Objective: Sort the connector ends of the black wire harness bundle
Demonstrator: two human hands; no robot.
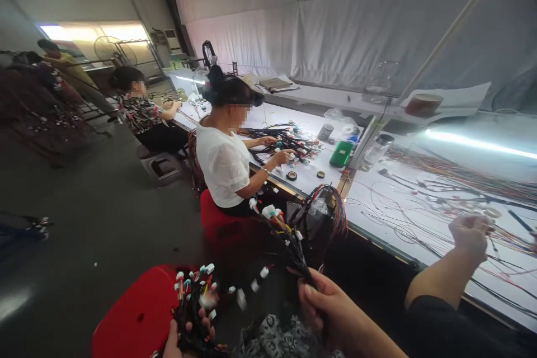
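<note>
Gripping 2 wire bundles (296, 246) (189, 313), hands (323, 295) (202, 320) apart

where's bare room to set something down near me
The red stool is bare left of the wire bundle in the left hand, and so is floor past the stool's left edge. Crowded: the right tabletop, strewn with loose wires, and around the harness pile.

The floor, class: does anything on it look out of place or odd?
A small white speck sits alone at left on the dark floor, apart from the wire bundle in the left hand. It looks stray, but is too small to identify.
</note>
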